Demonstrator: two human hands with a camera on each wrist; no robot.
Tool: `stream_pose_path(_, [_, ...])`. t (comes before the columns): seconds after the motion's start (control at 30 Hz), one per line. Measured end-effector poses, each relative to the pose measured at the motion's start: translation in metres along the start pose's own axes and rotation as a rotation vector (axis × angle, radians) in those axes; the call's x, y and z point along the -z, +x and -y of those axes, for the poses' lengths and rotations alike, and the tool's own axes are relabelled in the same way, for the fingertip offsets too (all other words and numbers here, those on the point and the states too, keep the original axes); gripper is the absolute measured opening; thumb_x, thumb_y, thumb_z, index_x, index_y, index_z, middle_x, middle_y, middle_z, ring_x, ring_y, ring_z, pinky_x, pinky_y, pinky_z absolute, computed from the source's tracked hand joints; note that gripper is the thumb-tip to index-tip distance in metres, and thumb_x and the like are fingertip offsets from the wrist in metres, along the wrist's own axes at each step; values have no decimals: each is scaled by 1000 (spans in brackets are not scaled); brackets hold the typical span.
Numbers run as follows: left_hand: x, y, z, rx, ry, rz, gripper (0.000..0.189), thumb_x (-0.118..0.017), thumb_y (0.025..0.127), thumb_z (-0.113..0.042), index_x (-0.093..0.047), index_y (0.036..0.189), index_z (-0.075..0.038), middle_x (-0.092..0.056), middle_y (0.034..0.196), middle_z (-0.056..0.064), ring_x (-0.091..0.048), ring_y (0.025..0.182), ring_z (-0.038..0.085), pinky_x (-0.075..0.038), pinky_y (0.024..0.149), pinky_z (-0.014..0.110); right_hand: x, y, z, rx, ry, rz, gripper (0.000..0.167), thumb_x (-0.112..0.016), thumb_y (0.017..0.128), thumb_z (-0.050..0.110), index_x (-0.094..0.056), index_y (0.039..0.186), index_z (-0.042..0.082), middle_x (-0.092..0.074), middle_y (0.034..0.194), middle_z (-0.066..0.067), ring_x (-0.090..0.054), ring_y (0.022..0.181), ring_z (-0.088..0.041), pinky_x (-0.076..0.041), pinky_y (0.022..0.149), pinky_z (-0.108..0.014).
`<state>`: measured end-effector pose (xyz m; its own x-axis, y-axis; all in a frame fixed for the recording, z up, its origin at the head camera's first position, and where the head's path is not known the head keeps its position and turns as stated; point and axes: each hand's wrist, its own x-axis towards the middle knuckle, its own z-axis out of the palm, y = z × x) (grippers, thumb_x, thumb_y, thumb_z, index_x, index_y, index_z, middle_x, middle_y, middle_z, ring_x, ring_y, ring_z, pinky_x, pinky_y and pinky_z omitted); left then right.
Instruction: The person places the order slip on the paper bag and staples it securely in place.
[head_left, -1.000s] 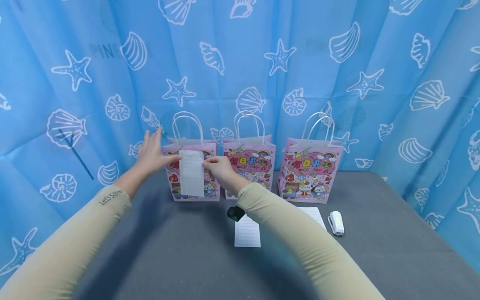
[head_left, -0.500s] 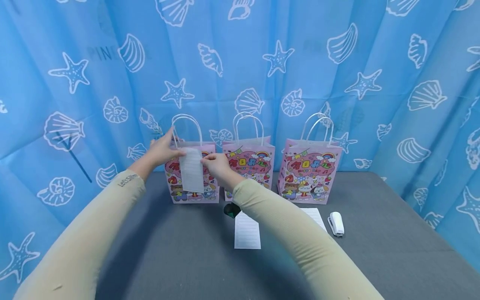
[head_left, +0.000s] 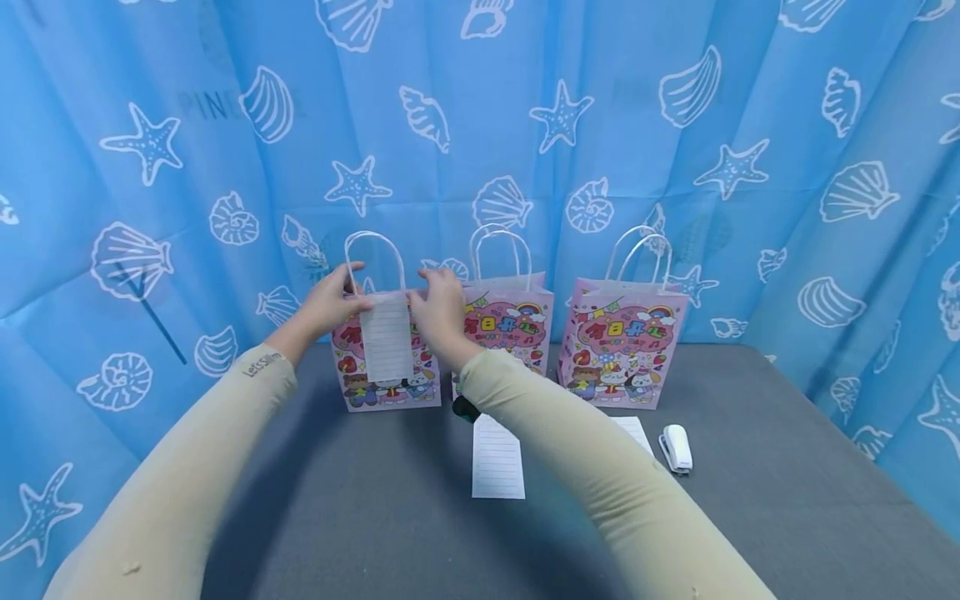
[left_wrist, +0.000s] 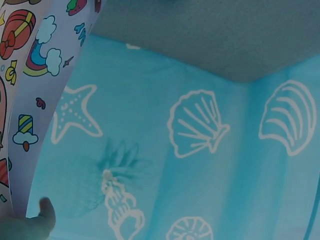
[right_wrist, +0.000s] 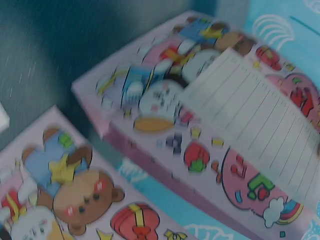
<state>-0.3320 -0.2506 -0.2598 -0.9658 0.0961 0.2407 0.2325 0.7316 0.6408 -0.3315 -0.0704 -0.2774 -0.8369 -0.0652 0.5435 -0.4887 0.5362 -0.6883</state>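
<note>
The left arm reaches up from the low left side, almost straight, in a pale yellow sleeve (head_left: 176, 467). The left hand (head_left: 327, 300) is at the top left of the left gift bag (head_left: 352, 383). Its thumb is on the top left corner of a lined paper (head_left: 386, 340), and its other fingers go up by the white handle, so it pinches the paper there. The paper lies on the front of that bag, just under the rim.

The right arm comes from the low right side and slants over a loose sheet (head_left: 498, 462) on the gray table (head_left: 375, 517). The right hand (head_left: 442, 312) is at the bag's other top corner. Its thumb is by the paper's top right corner and a finger points up. I cannot tell if it grips the paper.

The middle bag (head_left: 531, 323) stands just beside the right hand. The right bag (head_left: 622, 358) stands well apart from it.
</note>
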Motion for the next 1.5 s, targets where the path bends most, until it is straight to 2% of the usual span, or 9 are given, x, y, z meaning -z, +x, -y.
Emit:
stream_pose_path(0.1, [0,0,1,-25,-5,3,63,-61,97,-10,-28,150,-2,-51,106,18,-54,97,33,-45,87,47,1,5,3,23,-163,70,41,-69,91,21,-61,129,5,-57,133,-10,-49,124,-26,-35,106,-43])
stream_pose_path(0.23, [-2,1,2,-54,-16,8,61,-62,96,-10,-31,149,-1,-51,107,18,-55,99,34,-45,88,48,0,9,5,-19,-239,125,36,-68,92,27,-66,122,8,-65,121,-6,-52,115,-23,-36,102,-41])
stream_pose_path(0.43, [-3,0,3,-64,-30,-14,60,-64,95,-11,-35,146,2,-53,107,21,-55,101,37,-45,90,49,-1,9,5,-35,-219,118,22,-67,92,25,-72,105,8,-70,104,-4,-54,102,-20,-38,96,-36])
stream_pose_path(0.67, [1,-6,3,12,-8,-11,44,-62,97,-20,-52,130,7,-54,124,26,-53,117,40,-44,97,49,-1,9,7,-24,-212,114,19,-67,93,24,-74,101,8,-69,99,-4,-55,97,-20,-40,93,-35])
stream_pose_path(0.87, [1,-10,2,31,79,-29,33,-60,98,-21,-58,113,9,-60,111,27,-59,102,38,-48,87,48,-2,10,5,-27,-218,111,18,-67,92,24,-74,97,9,-69,94,-3,-54,95,-19,-41,91,-35])
stream_pose_path(1.0, [-3,-10,0,49,107,-59,29,-59,98,-19,-61,109,8,-64,105,25,-60,92,34,-49,81,44,-3,9,5,-21,-227,109,17,-67,92,23,-74,95,8,-68,94,-4,-54,93,-19,-42,90,-35])
stream_pose_path(1.1, [-6,-10,-1,69,125,-77,27,-59,98,-19,-63,106,7,-64,101,23,-59,86,32,-49,76,42,-3,8,6,-9,-236,109,19,-68,92,23,-73,100,7,-68,99,-5,-55,97,-21,-42,90,-34])
stream_pose_path(1.3, [-9,-10,-6,80,153,-97,25,-59,99,-19,-63,102,6,-63,96,20,-56,81,29,-46,72,41,15,4,6,39,-164,97,25,-67,93,14,-68,114,0,-64,113,-13,-56,112,-26,-46,94,-32])
stream_pose_path(1.5, [-11,-11,-5,102,147,-104,27,-58,99,-20,-63,103,6,-63,98,21,-55,83,30,-46,72,42,50,-2,5,86,-55,88,21,-67,92,8,-68,110,-3,-65,107,-15,-60,103,-26,-50,88,-32])
